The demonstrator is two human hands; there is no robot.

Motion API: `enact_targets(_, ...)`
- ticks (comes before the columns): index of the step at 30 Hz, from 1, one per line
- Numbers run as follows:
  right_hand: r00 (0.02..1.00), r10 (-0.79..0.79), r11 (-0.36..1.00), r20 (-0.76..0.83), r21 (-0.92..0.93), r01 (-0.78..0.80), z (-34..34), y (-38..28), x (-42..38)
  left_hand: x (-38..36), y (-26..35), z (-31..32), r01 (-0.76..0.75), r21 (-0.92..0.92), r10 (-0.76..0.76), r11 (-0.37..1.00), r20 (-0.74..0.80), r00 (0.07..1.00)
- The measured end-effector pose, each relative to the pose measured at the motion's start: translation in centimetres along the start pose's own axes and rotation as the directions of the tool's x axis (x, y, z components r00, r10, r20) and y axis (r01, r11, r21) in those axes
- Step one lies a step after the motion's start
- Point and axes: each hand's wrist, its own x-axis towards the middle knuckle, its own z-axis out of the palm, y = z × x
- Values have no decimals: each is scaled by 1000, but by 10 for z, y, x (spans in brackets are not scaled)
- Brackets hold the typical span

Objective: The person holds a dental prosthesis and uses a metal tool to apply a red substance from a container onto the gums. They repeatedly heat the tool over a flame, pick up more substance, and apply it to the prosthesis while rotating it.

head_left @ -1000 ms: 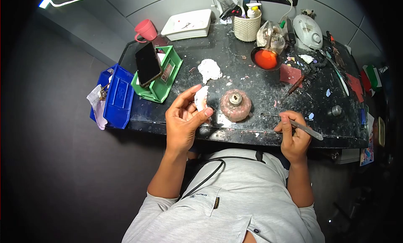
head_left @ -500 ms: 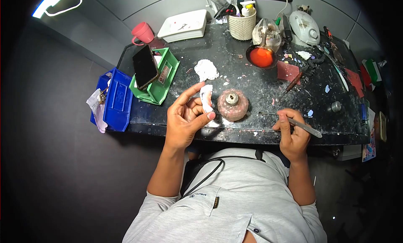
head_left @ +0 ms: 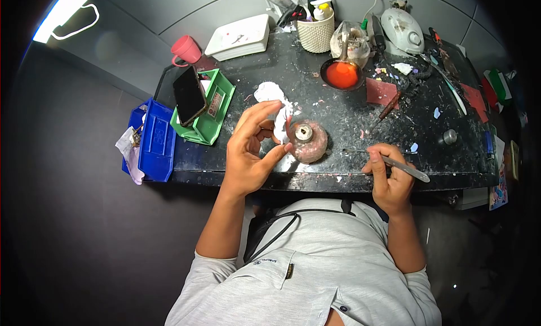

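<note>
My left hand (head_left: 246, 151) pinches a white plaster dental cast (head_left: 280, 123) with pink wax along one side, between thumb and fingers. Close to its right stands a round, pinkish spirit lamp (head_left: 311, 148) with a metal wick holder on top; I cannot make out a flame. In my right hand (head_left: 390, 179) is a slim metal wax carver (head_left: 416, 171), held like a pen, its thin tip pointing left toward the lamp. Behind the cast lies a white plaster lump (head_left: 269, 92), partly covered by my left fingers.
At the back are a pan (head_left: 342, 75) of orange-red liquid, a woven holder (head_left: 315, 33) and white trays (head_left: 236, 40). Green (head_left: 217, 112) and blue (head_left: 156, 140) bins stand left, a phone (head_left: 190, 95) leaning on the green one. A pink wax sheet (head_left: 381, 93) and brown-handled tool (head_left: 386, 112) lie right.
My left hand has turned the cast, showing it more edge-on, and brought it slightly nearer the lamp. The whole view has shifted a little; my right hand keeps the same grip.
</note>
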Motion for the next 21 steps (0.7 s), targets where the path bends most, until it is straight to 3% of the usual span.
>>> enact_targets(16, 1000, -2, 1000, 11, 19, 2, -2, 1, 0, -12, 4, 4, -44, -60, 46, 997, 26, 999)
enact_targets(19, 1000, 3, 1000, 12, 9, -3, -2, 2, -1, -20, 9, 1, -10, -113, 10, 994, 5, 1000)
enact_targets(21, 1000, 3, 1000, 14, 4, -3, -2, 0, 0, -26, 11, -3, 83, -244, -91, 966, -21, 996)
